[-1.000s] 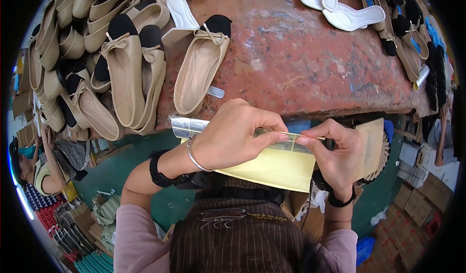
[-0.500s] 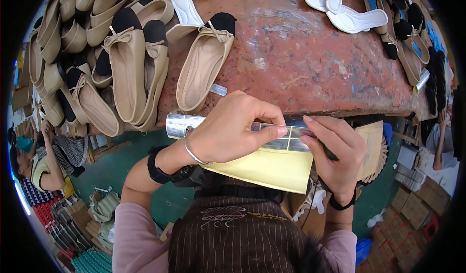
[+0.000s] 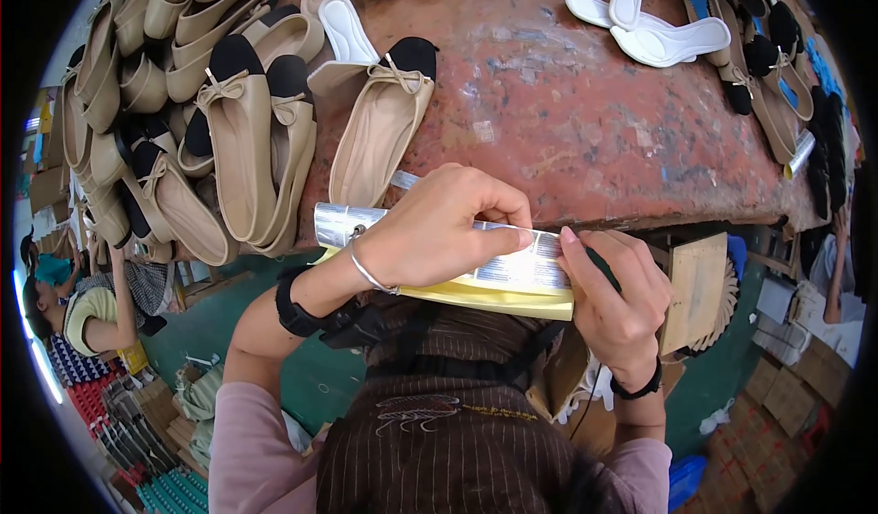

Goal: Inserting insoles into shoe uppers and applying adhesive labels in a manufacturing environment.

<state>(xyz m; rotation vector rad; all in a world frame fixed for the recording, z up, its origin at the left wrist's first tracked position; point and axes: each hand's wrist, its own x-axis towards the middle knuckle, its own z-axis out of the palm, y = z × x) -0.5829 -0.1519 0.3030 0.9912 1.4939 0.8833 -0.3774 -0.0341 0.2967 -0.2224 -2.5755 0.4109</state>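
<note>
A sheet of silver labels (image 3: 530,269) on yellow backing is held in front of my body, at the table's near edge. My left hand (image 3: 430,230) lies across its upper side, with thumb and fingertips pinched on the silver face. At the sheet's right end my right hand (image 3: 624,285) grips the corner between thumb and fingers; whether a single label is lifted there cannot be seen. Just beyond my left hand stands a tan ballet flat (image 3: 382,125) with a black toe and a bow. A small clear strip (image 3: 402,179) lies beside that shoe, partly hidden by my hand.
Many tan flats (image 3: 240,148) are piled along the left of the worn red table (image 3: 567,139). White insoles (image 3: 672,40) and more shoes (image 3: 777,130) lie at the far right. A wooden board (image 3: 692,290) stands below the edge. Other people (image 3: 96,317) sit at both sides.
The sheet's yellow lower part has tilted up and now shows as a narrower band. My right hand has shifted slightly left and down along the sheet's end. My left hand stays nearly in place.
</note>
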